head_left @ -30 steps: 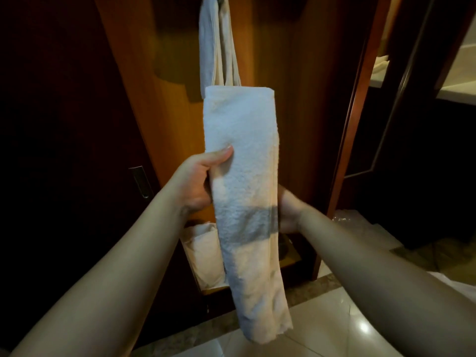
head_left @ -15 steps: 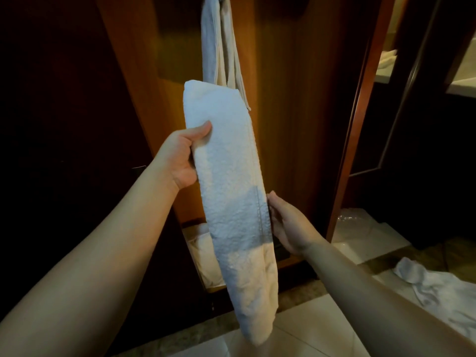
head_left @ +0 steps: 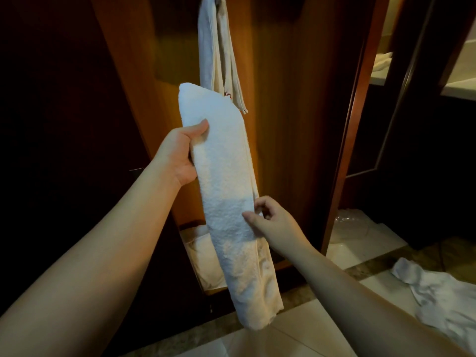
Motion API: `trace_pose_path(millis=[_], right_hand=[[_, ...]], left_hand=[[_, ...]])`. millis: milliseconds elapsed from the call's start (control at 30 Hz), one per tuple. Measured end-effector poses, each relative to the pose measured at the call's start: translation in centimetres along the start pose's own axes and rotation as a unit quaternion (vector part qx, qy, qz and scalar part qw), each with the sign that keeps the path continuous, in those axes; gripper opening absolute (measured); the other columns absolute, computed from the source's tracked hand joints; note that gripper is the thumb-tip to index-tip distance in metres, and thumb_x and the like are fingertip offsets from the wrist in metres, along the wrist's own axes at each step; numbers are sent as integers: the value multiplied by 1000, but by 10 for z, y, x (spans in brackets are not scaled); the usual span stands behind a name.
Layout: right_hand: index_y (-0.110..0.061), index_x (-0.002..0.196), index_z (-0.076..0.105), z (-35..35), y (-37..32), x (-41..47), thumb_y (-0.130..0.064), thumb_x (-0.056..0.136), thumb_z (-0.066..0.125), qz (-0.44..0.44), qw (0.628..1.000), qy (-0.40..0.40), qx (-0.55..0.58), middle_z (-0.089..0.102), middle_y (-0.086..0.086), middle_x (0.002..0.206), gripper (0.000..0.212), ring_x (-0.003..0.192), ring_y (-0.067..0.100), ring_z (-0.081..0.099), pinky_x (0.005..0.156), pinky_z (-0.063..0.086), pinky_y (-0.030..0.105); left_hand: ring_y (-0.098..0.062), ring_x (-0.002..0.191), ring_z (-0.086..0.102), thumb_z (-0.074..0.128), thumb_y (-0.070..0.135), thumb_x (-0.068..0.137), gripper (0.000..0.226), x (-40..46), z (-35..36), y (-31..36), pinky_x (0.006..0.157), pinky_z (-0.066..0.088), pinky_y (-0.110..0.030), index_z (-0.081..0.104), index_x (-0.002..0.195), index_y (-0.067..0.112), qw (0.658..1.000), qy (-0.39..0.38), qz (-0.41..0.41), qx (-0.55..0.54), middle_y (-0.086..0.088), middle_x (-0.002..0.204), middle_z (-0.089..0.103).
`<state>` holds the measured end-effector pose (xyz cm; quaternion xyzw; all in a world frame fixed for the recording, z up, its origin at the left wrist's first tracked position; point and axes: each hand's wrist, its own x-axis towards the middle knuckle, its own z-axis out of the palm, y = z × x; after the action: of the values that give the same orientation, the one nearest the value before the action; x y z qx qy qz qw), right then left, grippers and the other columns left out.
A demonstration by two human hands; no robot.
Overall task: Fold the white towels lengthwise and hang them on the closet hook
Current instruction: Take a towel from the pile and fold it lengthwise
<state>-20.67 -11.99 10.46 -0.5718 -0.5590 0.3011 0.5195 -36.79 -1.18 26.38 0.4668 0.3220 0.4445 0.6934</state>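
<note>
A white towel point(head_left: 226, 191), folded into a long narrow strip, hangs tilted in front of the open wooden closet. My left hand point(head_left: 180, 153) grips its upper left edge, thumb on the front face. My right hand point(head_left: 268, 220) pinches the strip's right edge lower down, thumb on the front and fingers curled behind. Another folded white towel point(head_left: 216, 55) hangs from a hook at the top of the closet, just behind the held strip; the hook itself is barely visible at the frame's top edge.
The closet's wooden back panel point(head_left: 291, 124) and door frame point(head_left: 353, 140) stand right behind the towel. A white bag point(head_left: 203, 256) sits on the closet floor. A crumpled white towel point(head_left: 443, 295) lies on the tiled floor at right. Dark doors flank both sides.
The towel has swung leftward and tilted, its top now left of the hanging towel. My right hand came out from behind the strip and now pinches its right edge from the front.
</note>
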Motion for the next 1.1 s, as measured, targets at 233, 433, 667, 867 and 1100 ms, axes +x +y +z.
trace_pose_path(millis=[233,433,667,867,1100], right_hand=[[-40,101,50,5,-8,-3,-48,104,41,12,999,25,-19,68,9,97,13,84,22,65,75,55,47],[-36,97,47,8,-10,-2,-43,106,36,-17,997,66,19,52,-9,75,16,62,4,48,54,42,29],[-42,96,45,10,-14,5,-41,104,46,-66,982,160,70,51,-18,67,8,53,3,41,46,37,23],[-36,119,53,-8,-20,15,-73,68,75,78,992,-43,91,74,-10,107,66,99,10,72,75,59,26],[-11,121,64,-39,-8,26,-27,79,75,237,913,-295,152,75,5,115,47,107,20,71,83,58,29]], left_hand=[[-27,99,74,69,25,90,33,5,-6,5,74,61,-43,64,120,12,998,-23,33,51,-7,108,76],[-26,101,73,72,30,87,43,7,-13,6,73,61,-41,63,125,11,997,-3,54,46,-6,110,76],[-26,93,75,70,26,92,32,13,-12,6,69,62,-44,62,120,10,998,27,57,-23,-7,101,77],[-30,91,75,67,22,96,25,27,-7,3,74,61,-47,60,115,8,995,91,21,-38,-13,101,77],[-34,103,69,69,19,94,41,45,-4,-8,94,54,-56,54,131,8,993,115,-16,2,-15,114,70]])
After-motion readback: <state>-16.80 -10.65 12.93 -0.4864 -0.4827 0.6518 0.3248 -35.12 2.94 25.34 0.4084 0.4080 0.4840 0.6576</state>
